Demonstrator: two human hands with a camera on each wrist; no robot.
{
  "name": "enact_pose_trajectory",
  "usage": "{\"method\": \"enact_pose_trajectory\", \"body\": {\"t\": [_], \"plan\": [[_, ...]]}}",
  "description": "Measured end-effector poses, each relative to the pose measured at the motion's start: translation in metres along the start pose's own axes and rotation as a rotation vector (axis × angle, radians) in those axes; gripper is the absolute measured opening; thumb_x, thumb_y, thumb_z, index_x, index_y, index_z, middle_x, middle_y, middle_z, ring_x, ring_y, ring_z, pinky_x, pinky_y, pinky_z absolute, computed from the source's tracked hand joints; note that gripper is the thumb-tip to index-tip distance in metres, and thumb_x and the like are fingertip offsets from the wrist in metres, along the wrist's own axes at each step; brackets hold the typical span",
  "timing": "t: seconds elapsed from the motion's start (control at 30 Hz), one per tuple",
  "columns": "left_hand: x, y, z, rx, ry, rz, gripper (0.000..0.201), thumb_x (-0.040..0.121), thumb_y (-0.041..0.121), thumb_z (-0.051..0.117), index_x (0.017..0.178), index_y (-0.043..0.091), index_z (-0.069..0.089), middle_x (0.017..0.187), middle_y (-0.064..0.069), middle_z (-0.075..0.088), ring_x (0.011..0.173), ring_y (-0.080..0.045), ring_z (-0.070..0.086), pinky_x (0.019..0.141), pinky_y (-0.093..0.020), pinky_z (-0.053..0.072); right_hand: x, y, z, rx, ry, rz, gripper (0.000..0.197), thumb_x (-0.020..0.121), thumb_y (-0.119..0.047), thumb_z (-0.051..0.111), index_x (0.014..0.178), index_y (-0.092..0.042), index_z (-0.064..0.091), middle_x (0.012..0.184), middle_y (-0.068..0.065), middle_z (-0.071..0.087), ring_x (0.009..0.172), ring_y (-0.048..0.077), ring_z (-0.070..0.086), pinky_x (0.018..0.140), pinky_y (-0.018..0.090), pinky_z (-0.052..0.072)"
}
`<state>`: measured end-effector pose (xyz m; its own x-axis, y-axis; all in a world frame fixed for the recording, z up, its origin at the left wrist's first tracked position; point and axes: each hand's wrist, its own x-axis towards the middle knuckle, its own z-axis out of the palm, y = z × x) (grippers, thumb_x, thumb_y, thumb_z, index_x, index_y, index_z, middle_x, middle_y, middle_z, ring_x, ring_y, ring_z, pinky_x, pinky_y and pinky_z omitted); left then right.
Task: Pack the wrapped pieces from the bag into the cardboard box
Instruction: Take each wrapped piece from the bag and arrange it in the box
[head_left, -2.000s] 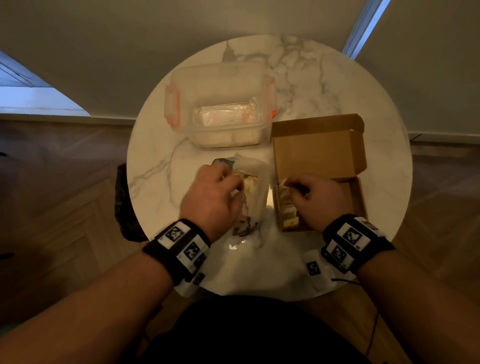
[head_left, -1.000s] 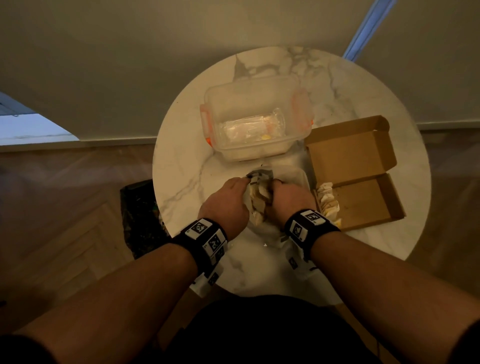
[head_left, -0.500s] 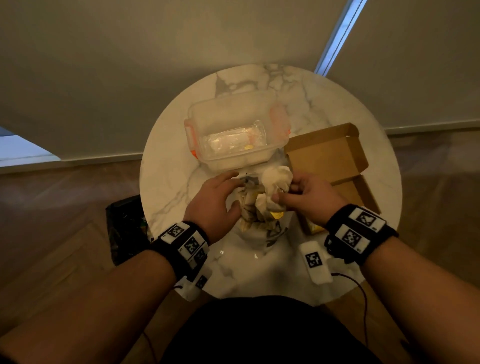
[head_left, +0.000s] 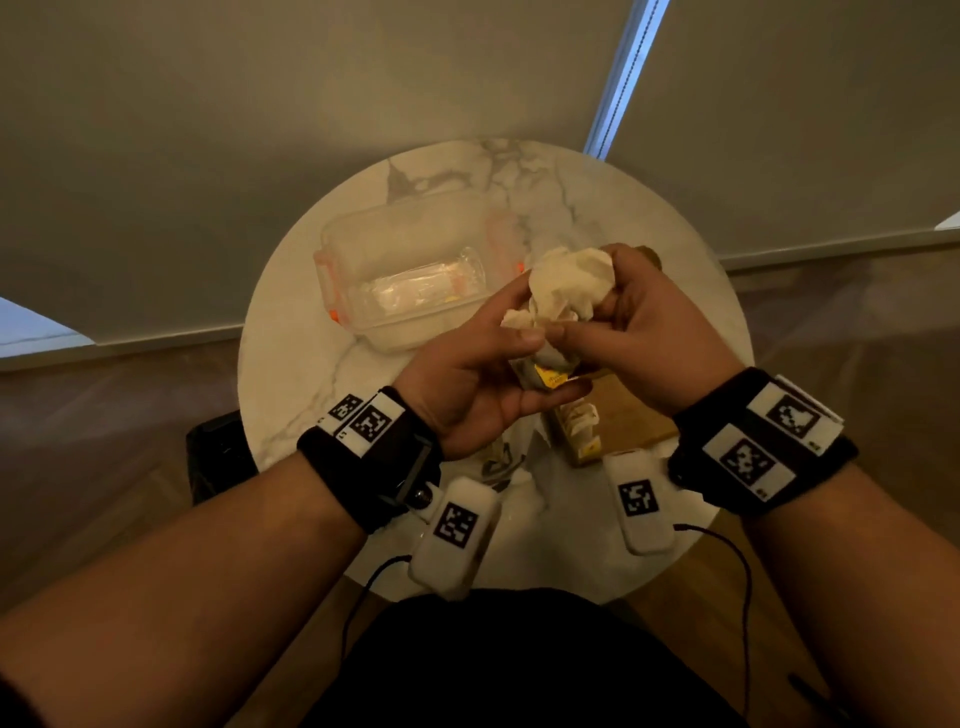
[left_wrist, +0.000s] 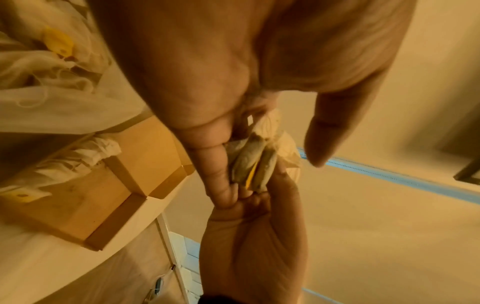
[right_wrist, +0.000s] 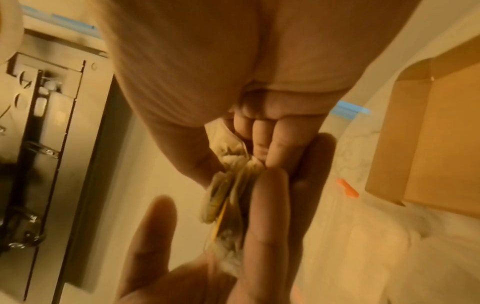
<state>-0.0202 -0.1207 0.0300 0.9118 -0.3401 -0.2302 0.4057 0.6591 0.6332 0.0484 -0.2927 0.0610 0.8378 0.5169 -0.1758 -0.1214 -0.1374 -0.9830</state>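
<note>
Holding a small bunch of wrapped pieces between both hands, we are raised above the round marble surface, in front of the clear plastic container. Our left hand lies palm-up under the bunch, its thumb and fingers closed lightly on the lower end where a yellow tag shows. Our right hand curls round the crumpled white paper at the top, thumb meeting the left thumb. Both hands are thus together, clamped on the same bunch.

We judge the packing to be partly done. The cardboard box sits open on the surface below our hands, and a row of wrapped pieces already stands along one side of it; much of its floor is bare. The bag lies just beside the box with more pale wrappers and a yellow tag visible inside, so several pieces remain to move. The bunch we hold has not yet gone into the box, which lies below and slightly right of it.
</note>
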Motion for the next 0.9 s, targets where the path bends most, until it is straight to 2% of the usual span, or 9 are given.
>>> {"method": "enact_pose_trajectory", "body": {"t": [0.1,0.17,0.23,0.33,0.47,0.6,0.7,0.83,0.9], "plan": [[0.013,-0.010,0.010,0.081,0.076,0.033,0.051,0.102,0.016,0.049,0.153,0.016,0.042,0.149,-0.024,0.050,0.128,-0.039,0.055,0.109,-0.058,0.045,-0.005,0.006,-0.016,-0.174,-0.046,-0.012,0.045,0.081,-0.008,0.083,0.119,-0.019,0.063,0.107,0.000,0.076,0.099,0.017,0.075,0.084,0.043,0.061],[0.023,-0.018,0.015,0.117,0.170,0.044,0.043,0.106,0.016,0.047,0.149,0.010,0.046,0.145,-0.026,0.054,0.127,-0.042,0.057,0.101,-0.055,0.050,-0.007,0.010,-0.026,-0.261,-0.059,-0.022,0.041,0.079,-0.015,0.087,0.113,-0.026,0.067,0.104,-0.006,0.075,0.097,0.009,0.073,0.085,0.038,0.061],[0.032,-0.028,0.019,0.108,0.261,0.031,0.041,0.106,0.013,0.049,0.146,0.006,0.049,0.142,-0.029,0.056,0.127,-0.046,0.057,0.094,-0.052,0.055,-0.010,0.011,-0.036,-0.274,-0.040,-0.043,0.033,0.079,-0.022,0.087,0.108,-0.024,0.070,0.101,-0.008,0.075,0.096,0.005,0.072,0.086,0.031,0.061],[0.045,-0.041,0.033,0.097,0.382,-0.009,0.040,0.104,0.014,0.054,0.144,0.012,0.053,0.141,-0.026,0.058,0.125,-0.046,0.059,0.078,-0.045,0.059,-0.009,0.019,-0.054,-0.206,0.041,-0.040,0.021,0.088,-0.028,0.079,0.104,-0.016,0.073,0.093,-0.003,0.076,0.087,0.012,0.074,0.076,0.037,0.063],[0.059,-0.060,0.046,0.147,0.579,-0.030,0.032,0.103,0.017,0.057,0.134,0.012,0.060,0.120,-0.020,0.069,0.101,-0.033,0.069,0.072,-0.039,0.060,-0.001,0.038,-0.080,-0.260,0.113,-0.043,0.006,0.090,-0.027,0.076,0.093,-0.023,0.074,0.087,-0.003,0.074,0.083,0.017,0.071,0.078,0.047,0.062],[0.071,-0.075,0.049,0.135,0.648,-0.002,0.030,0.102,0.020,0.059,0.129,0.010,0.063,0.108,-0.013,0.071,0.090,-0.027,0.069,0.076,-0.040,0.056,0.003,0.046,-0.098,-0.060,0.086,0.003,0.006,0.093,-0.014,0.072,0.090,-0.019,0.070,0.094,0.008,0.074,0.092,0.027,0.072,0.079,0.048,0.063],[0.073,-0.083,0.051,0.107,0.697,0.005,0.022,0.102,0.021,0.057,0.121,0.015,0.065,0.097,-0.007,0.072,0.081,-0.021,0.070,0.067,-0.034,0.056,0.005,0.049,-0.101,0.142,0.093,0.052,0.011,0.097,-0.008,0.065,0.089,-0.017,0.066,0.088,0.006,0.072,0.090,0.027,0.073,0.075,0.044,0.063],[0.070,-0.087,0.047,0.057,0.759,0.031,0.014,0.103,0.018,0.055,0.111,0.016,0.067,0.087,-0.006,0.073,0.071,-0.018,0.071,0.058,-0.030,0.056,0.010,0.052,-0.102,0.312,0.154,0.157,0.005,0.102,-0.014,0.058,0.099,-0.017,0.061,0.099,0.005,0.071,0.088,0.024,0.075,0.068,0.037,0.062],[0.065,-0.087,0.041,0.045,0.793,0.041,0.013,0.104,0.016,0.054,0.105,0.015,0.067,0.083,-0.006,0.071,0.066,-0.017,0.071,0.053,-0.028,0.056,0.013,0.054,-0.105,0.350,0.181,0.163,0.005,0.104,-0.017,0.055,0.109,-0.018,0.058,0.105,0.009,0.072,0.090,0.028,0.076,0.067,0.035,0.061]]}}
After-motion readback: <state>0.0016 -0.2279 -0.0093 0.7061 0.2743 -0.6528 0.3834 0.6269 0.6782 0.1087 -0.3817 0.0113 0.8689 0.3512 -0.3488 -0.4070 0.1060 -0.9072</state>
